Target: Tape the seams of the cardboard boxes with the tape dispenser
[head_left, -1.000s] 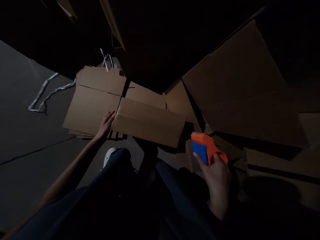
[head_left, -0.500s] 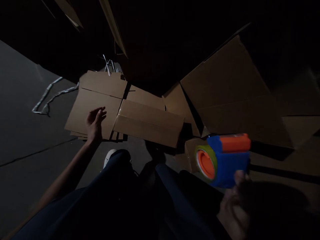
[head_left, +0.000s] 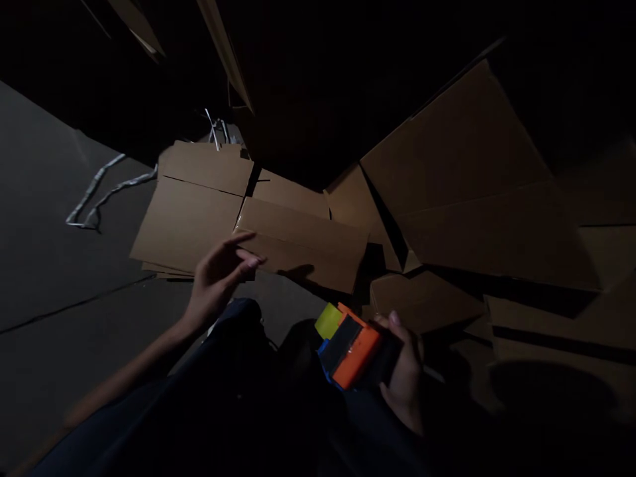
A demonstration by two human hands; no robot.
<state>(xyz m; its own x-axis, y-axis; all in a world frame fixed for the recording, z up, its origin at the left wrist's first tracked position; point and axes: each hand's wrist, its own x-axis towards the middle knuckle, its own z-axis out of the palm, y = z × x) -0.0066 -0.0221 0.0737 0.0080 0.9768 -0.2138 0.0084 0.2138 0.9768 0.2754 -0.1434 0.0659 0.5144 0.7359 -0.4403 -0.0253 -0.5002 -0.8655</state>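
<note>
The grey floor [head_left: 50, 285] runs beneath everything, bare on the left and lost in deep shadow on the right. A large cardboard panel [head_left: 481, 165] slants across the far right, a crease along its face. On the left lies a stack of flattened cardboard [head_left: 191, 215], its edges slightly out of line. My legs, in dark blue trousers [head_left: 233, 331], fill the near middle, mostly in shadow. Between the stack and the panel sits a long cardboard box [head_left: 308, 245], with a seam along its upper face and a shiny bit at its left end. A smaller cardboard box [head_left: 427, 298] rests to the right of it, nearer the panel's lower edge.

My left hand [head_left: 218, 275] is empty, thumb and fingers loosely bent and parted, over the near left end of the long box; I cannot tell whether the fingertips touch it. My right hand [head_left: 405, 371] is wrapped around the orange and blue tape dispenser [head_left: 355, 354], held tilted at the near right, in front of the smaller box. Silvery strips [head_left: 142, 177] trail on the floor at the far left. Smallest is the yellow-green tape roll [head_left: 328, 321], showing at the dispenser's far left corner.
</note>
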